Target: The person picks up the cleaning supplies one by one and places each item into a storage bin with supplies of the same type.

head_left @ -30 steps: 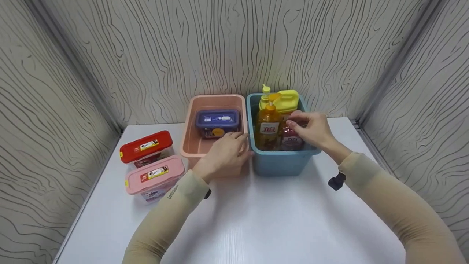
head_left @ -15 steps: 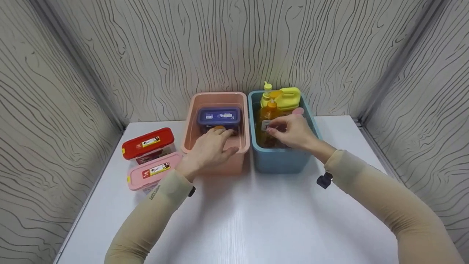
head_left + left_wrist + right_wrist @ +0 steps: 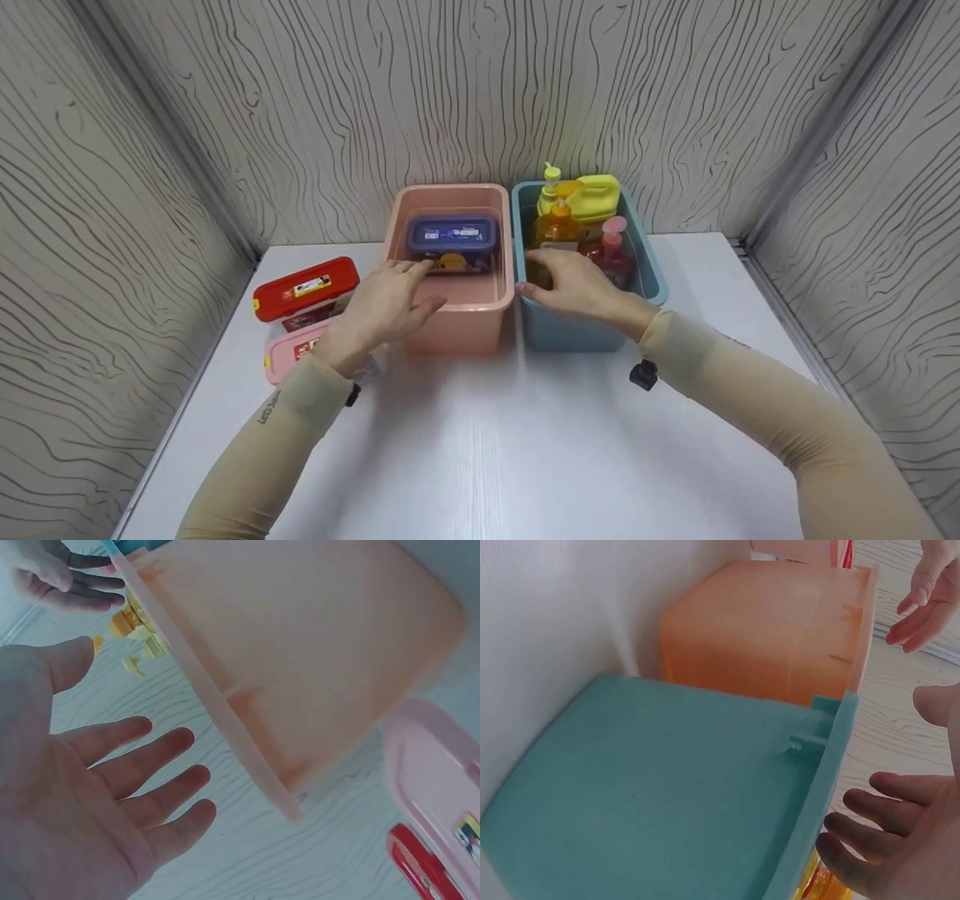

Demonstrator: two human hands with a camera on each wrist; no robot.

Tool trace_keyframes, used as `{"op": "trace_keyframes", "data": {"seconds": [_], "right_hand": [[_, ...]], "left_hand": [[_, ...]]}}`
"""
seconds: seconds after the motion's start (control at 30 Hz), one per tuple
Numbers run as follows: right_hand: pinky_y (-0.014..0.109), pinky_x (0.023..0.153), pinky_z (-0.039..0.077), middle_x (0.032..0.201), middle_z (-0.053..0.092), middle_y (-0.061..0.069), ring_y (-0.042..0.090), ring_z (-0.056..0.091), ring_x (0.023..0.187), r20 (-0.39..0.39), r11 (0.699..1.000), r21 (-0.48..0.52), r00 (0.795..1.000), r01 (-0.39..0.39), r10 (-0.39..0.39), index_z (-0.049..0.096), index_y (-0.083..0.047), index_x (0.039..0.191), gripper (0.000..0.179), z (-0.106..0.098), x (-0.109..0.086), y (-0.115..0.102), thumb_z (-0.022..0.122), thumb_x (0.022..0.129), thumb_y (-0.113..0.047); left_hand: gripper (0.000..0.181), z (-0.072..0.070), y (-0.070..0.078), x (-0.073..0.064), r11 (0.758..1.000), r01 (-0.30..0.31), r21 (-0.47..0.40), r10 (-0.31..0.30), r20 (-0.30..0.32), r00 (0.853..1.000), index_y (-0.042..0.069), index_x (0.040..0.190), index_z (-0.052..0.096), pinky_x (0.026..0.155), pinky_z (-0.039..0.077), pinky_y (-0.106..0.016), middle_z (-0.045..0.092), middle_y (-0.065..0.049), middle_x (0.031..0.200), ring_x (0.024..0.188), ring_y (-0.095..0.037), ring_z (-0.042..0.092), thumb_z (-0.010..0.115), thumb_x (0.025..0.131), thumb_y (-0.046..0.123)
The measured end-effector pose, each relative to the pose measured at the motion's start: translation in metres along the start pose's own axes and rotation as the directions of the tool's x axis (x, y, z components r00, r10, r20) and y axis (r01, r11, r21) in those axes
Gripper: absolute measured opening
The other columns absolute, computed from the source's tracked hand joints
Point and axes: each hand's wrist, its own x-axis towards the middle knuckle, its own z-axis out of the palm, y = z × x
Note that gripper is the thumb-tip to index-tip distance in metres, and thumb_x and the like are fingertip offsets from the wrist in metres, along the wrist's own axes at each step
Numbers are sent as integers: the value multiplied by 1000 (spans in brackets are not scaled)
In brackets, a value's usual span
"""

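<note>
My left hand (image 3: 379, 311) hovers with spread fingers by the front left corner of the pink bin (image 3: 457, 330), above a pink-lidded box (image 3: 287, 360) that it partly hides. In the left wrist view its palm shows bare. Over the front rim of the blue bin (image 3: 574, 335) is my right hand (image 3: 574, 285), fingers loosely extended and holding nothing. Behind it, inside that bin, stand an orange pump bottle (image 3: 559, 227) and a red pump bottle (image 3: 615, 262) with a pink pump head. A blue-lidded box (image 3: 452, 234) sits in the pink bin.
A red-lidded box (image 3: 307, 289) stands behind the pink-lidded one on the white table (image 3: 480, 450). At the back of the blue bin are a yellow jug (image 3: 600, 196) and a yellow pump bottle (image 3: 550, 180). Patterned panels (image 3: 450, 90) enclose the table at the back and sides.
My left hand has moved left from the pink bin's front right corner. My right hand has left the red pump bottle, going left to the blue bin's front rim. The bottle's pump head now shows.
</note>
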Motion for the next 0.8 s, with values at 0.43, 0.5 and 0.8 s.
{"op": "trace_keyframes", "data": {"seconds": [0.43,0.5,0.8], "right_hand": [[70,139,27,185,27,28,50,27,173,80,987,-160,997,6,7,27,2,176,98,23,5,-9,55,110,-65],[67,141,25,185,23,29,51,24,174,91,985,-172,996,10,5,24,3,176,100,27,7,-9,50,111,-67],[65,145,8,189,6,25,48,7,177,98,972,-234,994,-16,40,12,1,179,109,40,11,-7,42,109,-78]], "left_hand": [[82,-13,-37,-38,988,144,-62,-143,24,989,18,173,45,131,41,-71,56,-16,172,163,-43,49,69,106,58],[83,-14,-42,-43,986,154,-58,-153,31,988,17,173,45,132,37,-73,55,-17,173,164,-45,46,68,106,61],[83,-15,-65,-63,983,185,-12,-184,26,983,11,171,47,130,39,-74,54,-20,173,163,-49,47,69,105,58]]}}
